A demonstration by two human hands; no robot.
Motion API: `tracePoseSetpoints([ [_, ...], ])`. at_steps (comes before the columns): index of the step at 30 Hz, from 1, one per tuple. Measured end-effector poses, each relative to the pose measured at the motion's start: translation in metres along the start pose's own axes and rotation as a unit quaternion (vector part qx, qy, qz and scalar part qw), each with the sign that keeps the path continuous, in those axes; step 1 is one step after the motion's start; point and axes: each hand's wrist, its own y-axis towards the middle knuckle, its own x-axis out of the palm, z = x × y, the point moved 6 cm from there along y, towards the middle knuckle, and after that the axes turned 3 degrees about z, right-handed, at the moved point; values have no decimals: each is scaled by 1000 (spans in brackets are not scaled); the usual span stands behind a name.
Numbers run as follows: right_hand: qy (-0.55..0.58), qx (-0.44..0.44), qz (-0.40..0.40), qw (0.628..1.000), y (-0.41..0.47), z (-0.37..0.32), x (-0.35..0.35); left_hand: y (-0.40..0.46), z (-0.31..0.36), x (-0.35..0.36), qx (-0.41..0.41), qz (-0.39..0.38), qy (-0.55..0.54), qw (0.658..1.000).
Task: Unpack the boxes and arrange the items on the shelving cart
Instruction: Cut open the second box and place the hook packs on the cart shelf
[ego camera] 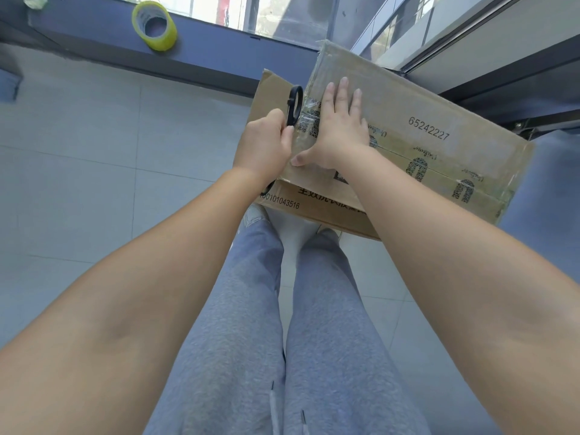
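A taped cardboard box (pixel 423 130) printed with 65242227 lies on top of a second cardboard box (pixel 317 208) on the floor ahead of my legs. My right hand (pixel 340 127) lies flat on the top box's left end, fingers straight, thumb near its front edge. My left hand (pixel 263 146) grips black scissors (pixel 295 105) at the box's left edge, one handle loop sticking up above my fingers. The blades are hidden behind my hand and the box.
A yellow roll of tape (pixel 155 25) stands on the dark window ledge (pixel 204 54) at the back left. A metal frame (pixel 518 98) runs along the right behind the boxes. Grey floor tiles (pixel 94 158) spread to the left.
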Motion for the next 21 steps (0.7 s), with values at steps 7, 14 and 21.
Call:
tracePoseSetpoints([
  [7, 1, 2, -1, 1000, 0, -1, 2, -3, 7, -1, 18, -15, 68, 997],
  [14, -5, 6, -2, 1000, -1, -4, 3, -14, 3, 1, 9, -32, 93, 995],
  [21, -10, 1, -2, 1000, -7, -6, 7, -22, -1, 0, -12, -37, 92, 995],
])
